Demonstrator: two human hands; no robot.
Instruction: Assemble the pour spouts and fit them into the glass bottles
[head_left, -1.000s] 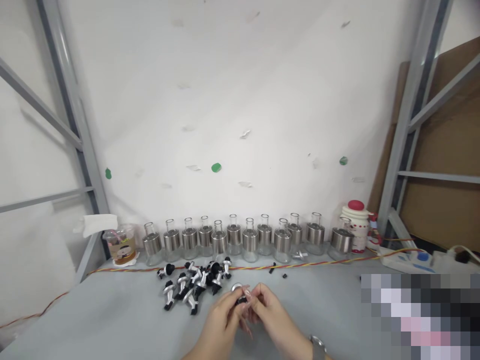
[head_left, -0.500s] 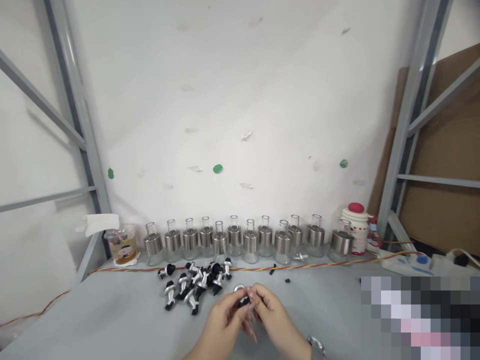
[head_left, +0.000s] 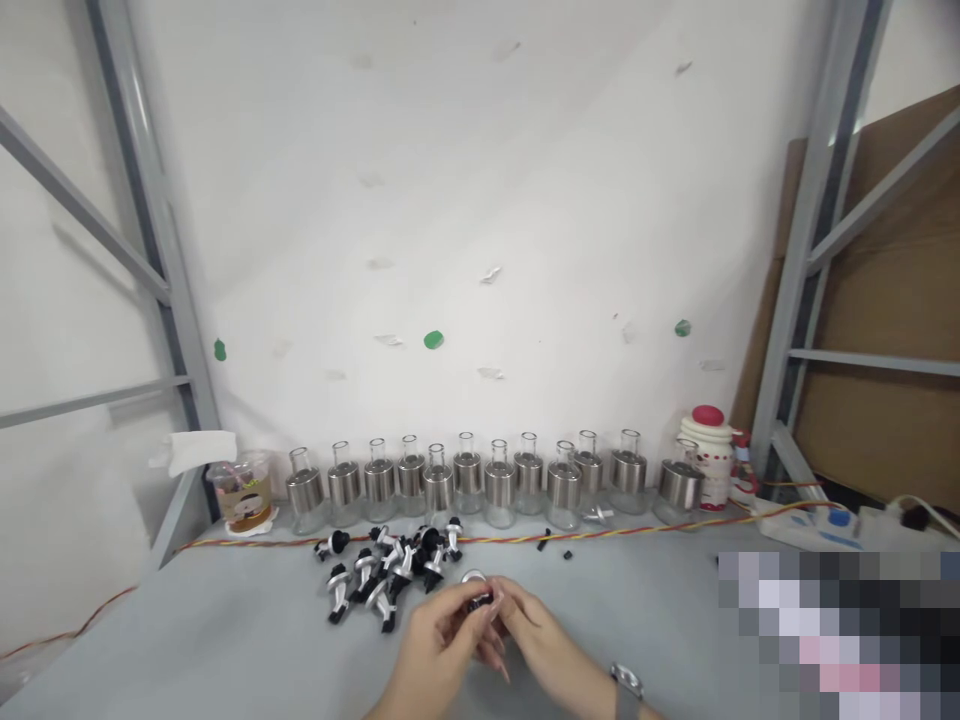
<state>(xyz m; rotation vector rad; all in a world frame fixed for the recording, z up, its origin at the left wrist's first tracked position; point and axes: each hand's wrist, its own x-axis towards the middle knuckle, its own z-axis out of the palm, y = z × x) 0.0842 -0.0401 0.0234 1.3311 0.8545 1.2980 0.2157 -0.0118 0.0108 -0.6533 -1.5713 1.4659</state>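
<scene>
Black-and-silver spout (head_left: 479, 602) is over the near middle of the desk (head_left: 225, 620), pinched by the bent fingers of your left hand (head_left: 444, 630) and right hand (head_left: 534, 625). These fingers cover most of it; its lower end is hidden.

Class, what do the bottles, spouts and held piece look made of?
Bottles: likely clear glass, see-through necks; sleeves: shiny, streaky reflections, probably steel. Spouts: silvery bodies, metal or coated plastic; black ends, perhaps rubber. Held piece: silvery and black, material unclear.
</scene>
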